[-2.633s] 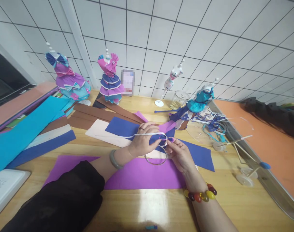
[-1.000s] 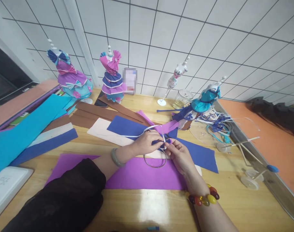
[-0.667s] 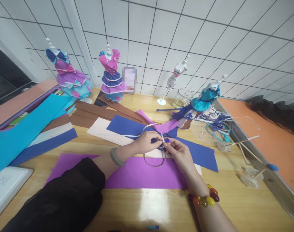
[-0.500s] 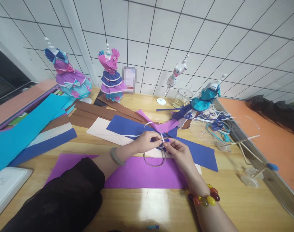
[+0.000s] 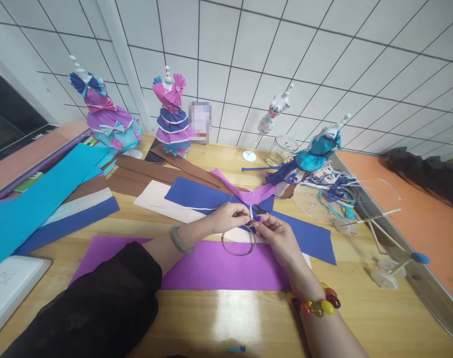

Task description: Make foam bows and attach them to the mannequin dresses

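In the middle of the table my left hand [image 5: 232, 218] is closed in a pinch, its fingertips meeting my right hand's near the lower end of a narrow white strip [image 5: 251, 211]. My right hand [image 5: 276, 231] pinches a small blue-and-purple piece [image 5: 258, 218], partly hidden by the fingers. A thin grey-brown hoop [image 5: 239, 254] shows just below the fingertips; whether a hand holds it I cannot tell. Beyond the fingers lies a curved pink-purple strip [image 5: 253, 197]. A wide purple sheet [image 5: 226, 271] is spread beneath both hands, with blue paper [image 5: 192, 194] behind them.
Dressed miniature mannequins [image 5: 172, 119] stand along the back, beside a bare-stand one [image 5: 274, 112] and a glass jar [image 5: 283, 150]. Teal sheets [image 5: 51, 194] and brown strips [image 5: 152, 171] lie left. Ribbon scraps [image 5: 338, 191] and sticks on round bases [image 5: 385, 278] are at right.
The white strip's loop that arched left above my left hand is gone; a short length now stands at the fingertips. Both hands have stayed in nearly the same place.
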The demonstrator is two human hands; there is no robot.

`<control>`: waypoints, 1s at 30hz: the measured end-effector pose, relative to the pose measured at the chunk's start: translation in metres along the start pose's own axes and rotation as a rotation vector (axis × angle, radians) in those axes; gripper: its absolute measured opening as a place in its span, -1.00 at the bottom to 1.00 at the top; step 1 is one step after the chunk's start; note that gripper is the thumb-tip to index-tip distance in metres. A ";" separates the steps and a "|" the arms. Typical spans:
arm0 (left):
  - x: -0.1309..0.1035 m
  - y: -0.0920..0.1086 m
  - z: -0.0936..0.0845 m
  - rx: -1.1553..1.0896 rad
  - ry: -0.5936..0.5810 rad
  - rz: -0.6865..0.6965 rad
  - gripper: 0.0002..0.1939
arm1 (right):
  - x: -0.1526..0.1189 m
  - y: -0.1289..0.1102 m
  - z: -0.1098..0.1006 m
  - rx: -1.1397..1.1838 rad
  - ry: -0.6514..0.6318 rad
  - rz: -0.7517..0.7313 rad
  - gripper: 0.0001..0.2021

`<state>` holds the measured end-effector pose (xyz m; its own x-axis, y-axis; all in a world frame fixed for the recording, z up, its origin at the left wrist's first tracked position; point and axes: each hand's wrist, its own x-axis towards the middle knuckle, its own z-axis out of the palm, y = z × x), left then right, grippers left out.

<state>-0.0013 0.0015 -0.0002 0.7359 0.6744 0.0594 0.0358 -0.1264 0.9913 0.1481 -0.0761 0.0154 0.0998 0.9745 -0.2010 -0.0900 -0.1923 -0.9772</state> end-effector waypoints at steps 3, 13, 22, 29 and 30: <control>0.000 0.001 -0.001 -0.024 -0.010 -0.005 -0.86 | 0.000 0.001 -0.001 0.002 -0.001 0.024 -0.79; -0.001 0.005 -0.006 -0.067 -0.118 -0.050 -0.87 | -0.001 -0.005 0.004 0.023 -0.060 0.024 -0.71; -0.001 0.011 -0.006 -0.064 -0.166 -0.114 -0.86 | -0.002 -0.005 0.005 -0.067 -0.049 -0.006 -0.70; -0.002 0.011 -0.011 0.047 -0.208 -0.070 -0.86 | -0.003 -0.007 0.007 -0.072 -0.057 0.027 -0.69; -0.003 0.011 -0.012 0.053 -0.213 -0.067 -0.86 | -0.004 -0.008 0.007 -0.075 -0.057 0.028 -0.68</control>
<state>-0.0106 0.0069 0.0117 0.8569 0.5140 -0.0379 0.1205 -0.1285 0.9844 0.1413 -0.0772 0.0244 0.0412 0.9731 -0.2266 -0.0169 -0.2260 -0.9740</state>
